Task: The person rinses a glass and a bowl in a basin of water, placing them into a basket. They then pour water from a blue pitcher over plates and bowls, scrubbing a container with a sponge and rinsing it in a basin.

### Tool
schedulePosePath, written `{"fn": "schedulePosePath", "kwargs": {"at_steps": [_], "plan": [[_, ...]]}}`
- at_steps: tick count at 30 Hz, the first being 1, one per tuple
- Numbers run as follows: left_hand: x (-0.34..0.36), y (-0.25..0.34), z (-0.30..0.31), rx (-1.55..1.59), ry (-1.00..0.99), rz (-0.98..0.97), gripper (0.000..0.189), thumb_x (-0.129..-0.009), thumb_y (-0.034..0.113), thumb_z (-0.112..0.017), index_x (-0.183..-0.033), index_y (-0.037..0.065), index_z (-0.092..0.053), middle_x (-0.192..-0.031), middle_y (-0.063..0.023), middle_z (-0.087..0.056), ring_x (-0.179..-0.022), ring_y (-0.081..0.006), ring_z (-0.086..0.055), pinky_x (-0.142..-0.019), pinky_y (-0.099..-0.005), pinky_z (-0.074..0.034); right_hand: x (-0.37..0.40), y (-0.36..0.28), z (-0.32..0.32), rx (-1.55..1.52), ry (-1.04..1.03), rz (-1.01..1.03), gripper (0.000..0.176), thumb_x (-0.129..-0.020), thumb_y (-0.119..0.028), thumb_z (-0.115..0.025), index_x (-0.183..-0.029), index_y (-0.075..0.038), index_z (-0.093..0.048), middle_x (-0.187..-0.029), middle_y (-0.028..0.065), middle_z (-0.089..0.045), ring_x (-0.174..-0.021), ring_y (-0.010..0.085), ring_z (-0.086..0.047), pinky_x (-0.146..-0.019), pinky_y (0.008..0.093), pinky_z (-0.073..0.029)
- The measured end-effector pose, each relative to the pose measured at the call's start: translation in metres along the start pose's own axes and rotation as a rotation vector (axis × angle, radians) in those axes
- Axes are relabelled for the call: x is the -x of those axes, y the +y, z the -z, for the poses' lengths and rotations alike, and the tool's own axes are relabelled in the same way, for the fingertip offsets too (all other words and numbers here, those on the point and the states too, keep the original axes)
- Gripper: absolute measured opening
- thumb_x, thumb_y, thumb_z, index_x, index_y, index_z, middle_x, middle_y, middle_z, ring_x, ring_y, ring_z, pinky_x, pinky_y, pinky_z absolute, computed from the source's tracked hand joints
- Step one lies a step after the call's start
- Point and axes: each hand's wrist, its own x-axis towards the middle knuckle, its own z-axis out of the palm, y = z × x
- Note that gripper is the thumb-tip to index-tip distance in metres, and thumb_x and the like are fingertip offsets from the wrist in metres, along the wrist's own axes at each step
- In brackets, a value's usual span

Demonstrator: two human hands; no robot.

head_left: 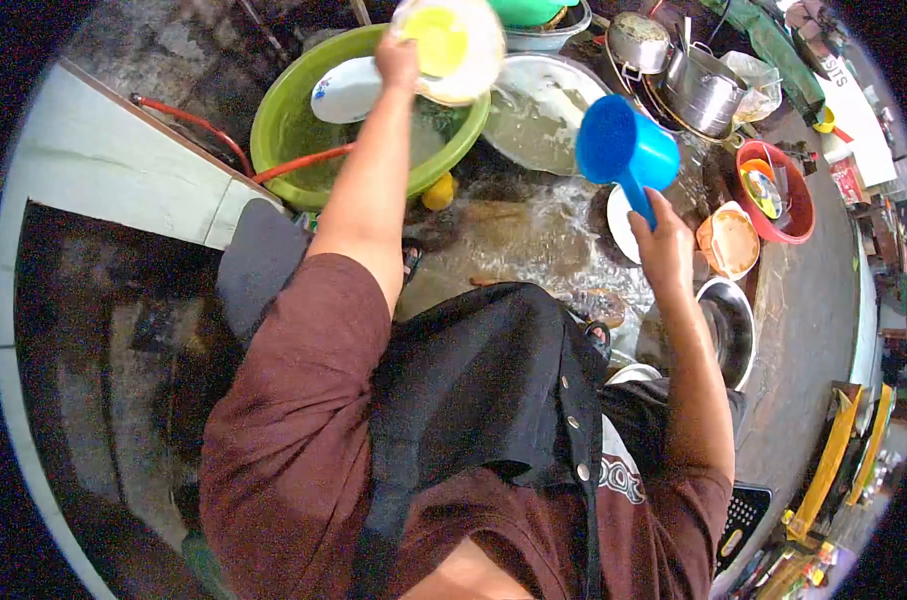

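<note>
My left hand (398, 62) is closed on the edge of a pale plate (478, 50) with a yellow-green middle, held above the green tub (273, 130). In that tub are water and a white oval dish (345, 90) with a blue pattern. My right hand (663, 235) grips the handle of a blue dipper (656, 152), raised with its mouth turned to the left. Just left of the dipper is a metal basin (538, 110) of cloudy water. A white plate (621, 222) lies on the wet floor, partly behind my right hand.
An orange-red hose (303, 162) runs into the green tub. Metal pots (703, 90) stand at the back right. Farther right are a red basin (798, 215) with small items and an orange container (729, 242). A steel basin (741, 330) lies beside my right forearm.
</note>
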Motion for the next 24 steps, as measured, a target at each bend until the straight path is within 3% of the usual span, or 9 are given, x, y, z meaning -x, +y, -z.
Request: {"fn": "schedulePosePath", "kwargs": {"at_steps": [5, 12, 15, 16, 18, 20, 21, 23, 24], "plan": [[-0.032, -0.093, 0.056, 0.048, 0.455, 0.197, 0.036, -0.064, 0.004, -0.054, -0.099, -0.006, -0.056, -0.094, -0.0225, -0.061, -0.088, -0.0351, -0.06, -0.081, -0.0381, -0.046, -0.023, -0.038, -0.05, -0.09, -0.097, 0.133, 0.042, -0.08, -0.015, -0.056, -0.121, -0.01, -0.044, -0.09, 0.0213, -0.061, -0.079, 0.0376, -0.06, -0.068, 0.0443, -0.048], [-0.019, -0.2, 0.076, 0.249, 0.74, 0.542, 0.043, -0.066, -0.011, -0.046, -0.107, -0.004, -0.055, -0.102, -0.0168, -0.06, -0.089, -0.0248, -0.06, -0.08, -0.036, -0.048, -0.084, -0.107, -0.131, 0.07, -0.364, 0.237, 0.044, -0.08, -0.017, -0.052, -0.122, -0.014, -0.042, -0.092, 0.0159, -0.062, -0.082, 0.0337, -0.06, -0.069, 0.043, -0.048], [-0.006, -0.224, 0.079, 0.199, 0.683, 0.631, 0.039, -0.065, 0.002, -0.056, -0.102, -0.01, -0.054, -0.101, -0.0207, -0.061, -0.088, -0.0296, -0.061, -0.08, -0.0396, -0.048, -0.101, -0.124, -0.159, 0.007, -0.521, 0.201, 0.031, -0.088, -0.023, -0.036, -0.115, -0.013, -0.048, -0.084, 0.0145, -0.062, -0.078, 0.033, -0.061, -0.064, 0.0437, -0.047], [0.0, -0.231, 0.087, 0.278, 0.444, 0.603, 0.044, -0.077, 0.012, -0.048, -0.119, -0.002, -0.046, -0.116, -0.0146, -0.05, -0.097, -0.0253, -0.053, -0.083, -0.0382, -0.045, -0.104, -0.123, -0.171, 0.022, -0.419, 0.363, 0.027, -0.088, -0.022, -0.04, -0.11, -0.008, -0.046, -0.078, 0.0158, -0.062, -0.07, 0.0336, -0.062, -0.058, 0.0455, -0.049], [-0.005, -0.248, 0.083, 0.103, 0.609, 0.848, 0.035, -0.071, 0.001, -0.048, -0.105, -0.007, -0.053, -0.107, -0.0248, -0.056, -0.093, -0.0322, -0.059, -0.079, -0.0422, -0.049, -0.109, -0.125, -0.189, 0.075, -0.343, 0.458, 0.021, -0.084, -0.018, -0.044, -0.101, -0.006, -0.048, -0.07, 0.0103, -0.061, -0.063, 0.0279, -0.063, -0.047, 0.0409, -0.049], [0.012, -0.207, 0.089, -0.017, 0.334, 0.959, 0.042, -0.072, 0.005, -0.049, -0.112, -0.005, -0.05, -0.107, -0.0223, -0.056, -0.09, -0.0361, -0.059, -0.069, -0.0459, -0.052, -0.113, -0.134, -0.199, 0.157, -0.431, 0.418, 0.02, -0.084, -0.016, -0.045, -0.097, -0.004, -0.052, -0.074, 0.0081, -0.063, -0.062, 0.0248, -0.063, -0.046, 0.0383, -0.049], [0.037, -0.108, 0.082, 0.047, 0.422, 0.94, 0.044, -0.071, 0.007, -0.051, -0.113, -0.005, -0.051, -0.105, -0.0214, -0.057, -0.088, -0.0368, -0.06, -0.065, -0.0491, -0.052, -0.112, -0.132, -0.206, 0.147, -0.44, 0.462, 0.025, -0.086, -0.018, -0.042, -0.103, -0.002, -0.051, -0.07, 0.0112, -0.063, -0.064, 0.0282, -0.063, -0.052, 0.0422, -0.049], [0.026, -0.203, 0.079, 0.059, 0.39, 0.891, 0.043, -0.072, 0.01, -0.051, -0.113, -0.003, -0.051, -0.104, -0.0208, -0.058, -0.086, -0.0354, -0.06, -0.061, -0.0517, -0.051, -0.11, -0.138, -0.21, 0.249, -0.517, 0.484, 0.023, -0.083, -0.016, -0.048, -0.098, 0.0, -0.055, -0.076, 0.0098, -0.065, -0.067, 0.0266, -0.064, -0.054, 0.0405, -0.05], [0.037, -0.172, 0.08, -0.103, 0.351, 0.853, 0.042, -0.073, 0.012, -0.051, -0.113, -0.001, -0.053, -0.102, -0.0209, -0.058, -0.085, -0.0347, -0.061, -0.062, -0.0507, -0.051, -0.109, -0.14, -0.212, 0.254, -0.543, 0.483, 0.021, -0.081, -0.015, -0.05, -0.095, -0.001, -0.058, -0.078, 0.0105, -0.065, -0.069, 0.0269, -0.064, -0.056, 0.0401, -0.051]]}}
